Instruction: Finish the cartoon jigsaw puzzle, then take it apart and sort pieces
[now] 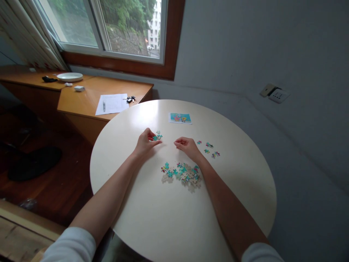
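Note:
My left hand (145, 141) rests over the table left of centre, thumb stretched out and apart from the curled fingers. A small group of turquoise jigsaw pieces (157, 137) lies right at its fingers, partly hidden by them. My right hand (187, 146) is closed, its thumb and fingertips pressed together above the tabletop; anything between them is too small to make out. Below the hands spreads a loose pile of jigsaw pieces (185, 174), some showing turquoise prints and others pale backs. Several sorted-off jigsaw pieces (207, 150) lie to the right of my right hand.
A turquoise picture card (180, 118) lies toward the far side of the round white table (152, 218). On the wooden desk (117, 85) behind are a paper sheet (116, 103), keys (130, 99) and a white plate (69, 76). A wall (231, 47) stands close behind on the right.

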Tool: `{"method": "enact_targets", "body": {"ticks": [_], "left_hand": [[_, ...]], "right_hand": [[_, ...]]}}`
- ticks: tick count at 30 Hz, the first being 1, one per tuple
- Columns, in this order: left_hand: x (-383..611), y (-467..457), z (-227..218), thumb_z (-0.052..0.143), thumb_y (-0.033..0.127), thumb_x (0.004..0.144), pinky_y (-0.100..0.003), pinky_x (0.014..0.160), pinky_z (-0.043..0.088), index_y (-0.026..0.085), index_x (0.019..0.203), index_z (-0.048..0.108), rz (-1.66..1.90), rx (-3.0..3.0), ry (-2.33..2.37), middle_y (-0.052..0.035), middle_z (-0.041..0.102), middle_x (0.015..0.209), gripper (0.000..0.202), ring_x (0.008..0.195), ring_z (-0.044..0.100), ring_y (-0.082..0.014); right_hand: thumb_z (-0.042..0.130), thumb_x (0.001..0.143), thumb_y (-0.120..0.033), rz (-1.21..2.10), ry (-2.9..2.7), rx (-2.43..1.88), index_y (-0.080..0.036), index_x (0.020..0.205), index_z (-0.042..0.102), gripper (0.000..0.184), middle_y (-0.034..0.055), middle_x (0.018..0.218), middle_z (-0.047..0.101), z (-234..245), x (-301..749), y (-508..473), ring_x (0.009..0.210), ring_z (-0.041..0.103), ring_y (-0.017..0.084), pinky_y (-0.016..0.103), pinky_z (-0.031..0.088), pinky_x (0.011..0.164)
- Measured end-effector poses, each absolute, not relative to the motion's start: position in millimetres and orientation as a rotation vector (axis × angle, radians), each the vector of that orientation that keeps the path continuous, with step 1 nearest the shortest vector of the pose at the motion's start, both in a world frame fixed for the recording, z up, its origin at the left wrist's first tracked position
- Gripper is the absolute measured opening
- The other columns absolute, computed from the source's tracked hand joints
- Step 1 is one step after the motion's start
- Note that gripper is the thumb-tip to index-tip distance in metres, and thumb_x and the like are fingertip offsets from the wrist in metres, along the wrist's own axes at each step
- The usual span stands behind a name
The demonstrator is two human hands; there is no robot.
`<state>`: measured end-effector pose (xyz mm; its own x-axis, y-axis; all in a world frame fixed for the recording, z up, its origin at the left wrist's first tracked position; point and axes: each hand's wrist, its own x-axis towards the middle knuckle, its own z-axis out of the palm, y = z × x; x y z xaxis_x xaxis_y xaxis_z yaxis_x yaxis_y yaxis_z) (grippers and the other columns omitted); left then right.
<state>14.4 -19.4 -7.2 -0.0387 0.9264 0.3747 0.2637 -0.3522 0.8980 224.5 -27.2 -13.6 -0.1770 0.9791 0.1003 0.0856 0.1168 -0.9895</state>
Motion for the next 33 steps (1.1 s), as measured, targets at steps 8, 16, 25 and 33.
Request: {"method": "enact_targets", "body": {"ticks": [8, 16, 25, 33], "left_hand": [[14.3, -17.9, -10.6, 0.082, 0.03, 0.048, -0.025, 0.06, 0.044, 0.017, 0.066, 0.049, 1.421, 1.672, 1.278, 0.0026, 0.055, 0.066, 0.041, 0.061, 0.054, -0.0113], [15.0, -19.3, -8.5, 0.08, 0.038, 0.051, -0.026, 0.059, 0.048, 0.018, 0.068, 0.051, 1.401, 1.642, 1.18, 0.001, 0.06, 0.066, 0.039, 0.061, 0.057, -0.0126], [15.6, -16.4, -11.7, 0.076, 0.036, 0.056, -0.031, 0.063, 0.053, 0.017, 0.076, 0.066, 1.398, 1.597, 1.1, -0.0025, 0.067, 0.068, 0.03, 0.061, 0.061, -0.0149], [15.0, -17.2, -11.2, 0.072, 0.037, 0.062, -0.035, 0.066, 0.055, 0.016, 0.088, 0.071, 1.363, 1.59, 1.079, -0.0074, 0.072, 0.082, 0.033, 0.066, 0.065, -0.0174]], "right_hand": [[0.075, 0.057, -0.038, 1.223, -1.44, -1.1, -0.016, 0.068, 0.063, 0.027, -0.0012, 0.062, 0.06, -12.8, 224.4, -27.6, 0.059, 0.054, 0.01, 0.026, 0.044, 0.061], [0.074, 0.057, -0.04, 1.214, -1.451, -1.097, -0.017, 0.069, 0.063, 0.028, -0.0012, 0.061, 0.059, -15.1, 224.5, -26.3, 0.058, 0.054, 0.011, 0.026, 0.044, 0.06], [0.073, 0.058, -0.041, 1.197, -1.47, -1.104, -0.017, 0.069, 0.063, 0.028, -0.0006, 0.062, 0.06, -14.2, 225.0, -27.1, 0.059, 0.054, 0.011, 0.027, 0.045, 0.06], [0.073, 0.058, -0.041, 1.197, -1.463, -1.106, -0.017, 0.069, 0.063, 0.028, -0.0006, 0.062, 0.06, -13.6, 224.6, -27.2, 0.059, 0.054, 0.011, 0.027, 0.046, 0.061]]}}
